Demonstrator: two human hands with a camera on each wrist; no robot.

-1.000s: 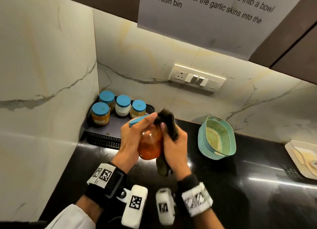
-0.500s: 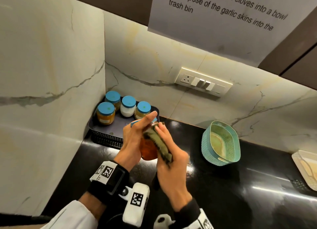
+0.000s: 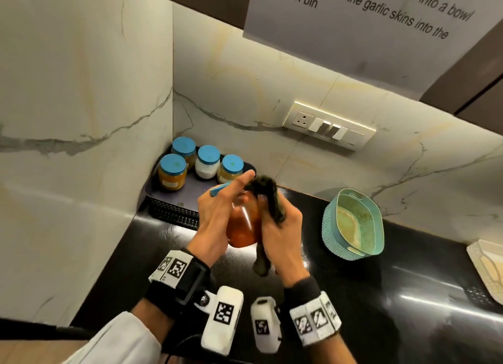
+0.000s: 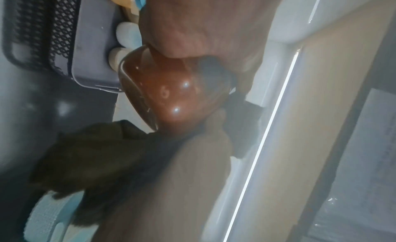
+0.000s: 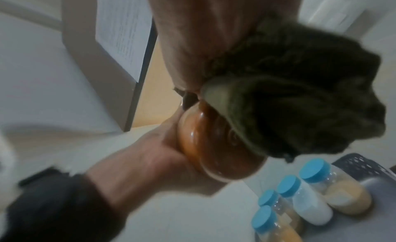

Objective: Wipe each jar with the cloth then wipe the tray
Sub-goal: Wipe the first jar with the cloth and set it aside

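My left hand grips an orange-red jar with a blue lid, held tilted above the black counter. My right hand holds a dark green cloth and presses it against the jar's right side; a tail of cloth hangs below the hand. The left wrist view shows the jar's base with the cloth beneath it. In the right wrist view the cloth covers part of the jar. Several blue-lidded jars stand on the dark tray in the corner.
A teal perforated basket sits on the counter to the right. A white tray lies at the far right edge. Marble walls close in the corner at left and behind, with a switch panel on the back wall.
The right hand has shifted the cloth from the jar's front up to its upper right side near the lid. The jar stays in the left hand.
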